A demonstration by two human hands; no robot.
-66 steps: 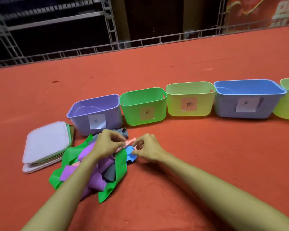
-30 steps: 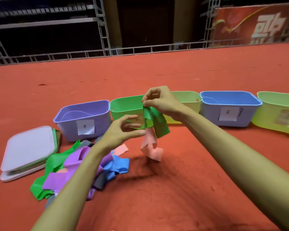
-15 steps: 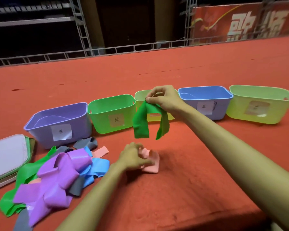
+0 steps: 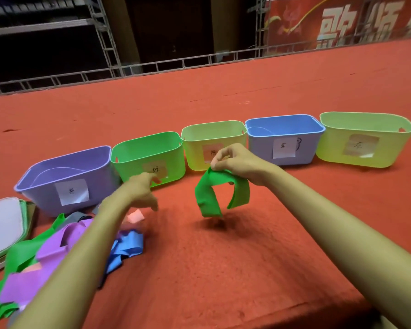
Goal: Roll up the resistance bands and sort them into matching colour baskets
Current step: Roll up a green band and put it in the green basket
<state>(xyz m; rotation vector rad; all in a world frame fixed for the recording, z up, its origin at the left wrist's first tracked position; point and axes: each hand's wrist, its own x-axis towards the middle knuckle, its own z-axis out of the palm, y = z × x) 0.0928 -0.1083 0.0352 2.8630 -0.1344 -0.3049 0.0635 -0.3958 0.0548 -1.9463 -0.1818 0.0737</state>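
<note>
Pile of loose bands (image 4: 55,245) at 8 o'clock on your red tabletop (image 4: 223,269). Your left hand (image 4: 140,191) hovers over its far edge, blurred, grip slack and wide. Dead centre, your right hand (image 4: 237,160) pinches the green band (image 4: 221,193), its loop hanging down. Beyond, at 11 o'clock, is the green basket (image 4: 147,155), with the purple basket (image 4: 64,176) touching it on its 9 o'clock side.

Green band (image 4: 207,198), purple basket (image 4: 45,193), blue basket (image 4: 259,148), red carpet (image 4: 223,257)
</note>
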